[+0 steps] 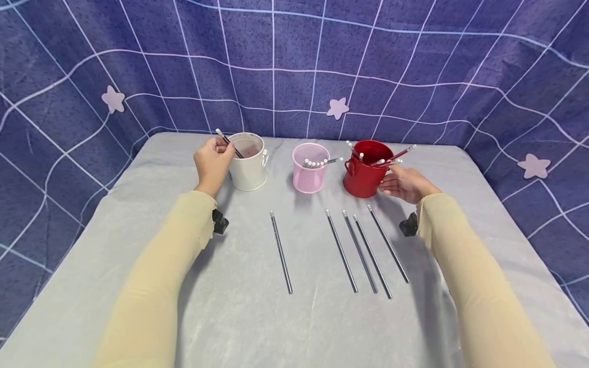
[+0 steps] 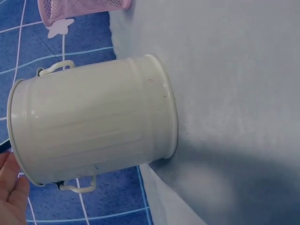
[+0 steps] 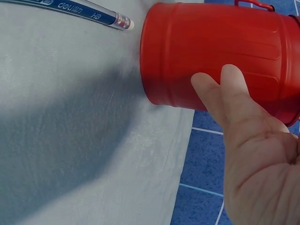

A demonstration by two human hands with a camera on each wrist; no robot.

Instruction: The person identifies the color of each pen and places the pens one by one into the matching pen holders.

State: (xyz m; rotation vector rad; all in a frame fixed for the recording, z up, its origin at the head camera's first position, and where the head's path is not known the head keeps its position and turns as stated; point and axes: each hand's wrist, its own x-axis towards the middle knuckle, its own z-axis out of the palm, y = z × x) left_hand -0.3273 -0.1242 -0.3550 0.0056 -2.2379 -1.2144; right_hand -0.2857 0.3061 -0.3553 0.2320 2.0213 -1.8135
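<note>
In the head view my left hand (image 1: 213, 163) pinches a dark pencil (image 1: 224, 138) with a white eraser end, slanting down into the mouth of the white bucket (image 1: 249, 171). Only the fingertips at the bucket's rim show in the left wrist view. My right hand (image 1: 407, 184) is at the right side of the red bucket (image 1: 363, 181), its fingers stretched toward the wall. Two straight fingers (image 3: 232, 89) lie across the red wall in the right wrist view. Several pencils lean in this bucket, among them a dark red pencil (image 1: 405, 151) just above the hand.
Between the buckets stands a pink mesh cup (image 1: 308, 179) holding several pencils. A single dark pencil (image 1: 280, 250) lies left of centre on the grey cloth (image 1: 239, 317). Further right lie several more, including a pencil (image 1: 388, 245) near the right wrist. A blue gridded curtain (image 1: 294, 82) surrounds the table.
</note>
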